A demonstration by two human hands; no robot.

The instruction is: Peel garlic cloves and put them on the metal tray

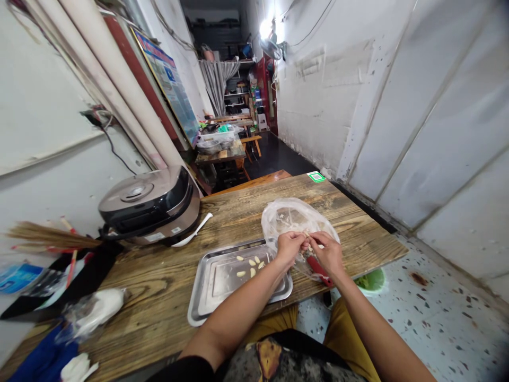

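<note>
My left hand (pixel 291 246) and my right hand (pixel 326 250) meet over a clear plastic bag (pixel 274 215). Their fingertips pinch a small garlic clove (pixel 306 235) between them, mostly covered by the fingers. Papery scraps lie inside the bag, below my hands. Beside my right wrist, a red handle (pixel 318 269) rests at the bag's near side; what it belongs to is hidden. Left of my hands is a metal tray (pixel 196 289) with several peeled garlic cloves (pixel 252 262) on it. My left forearm crosses the tray's near right part.
A rice cooker (pixel 149 204) stands at the table's left, with a white spoon (pixel 193 231) beside it. Plastic-wrapped white stuff (pixel 99 313) lies at the near left. A green basin (pixel 371 280) is on the floor right of the wooden table (pixel 159 297). A wall runs along the right.
</note>
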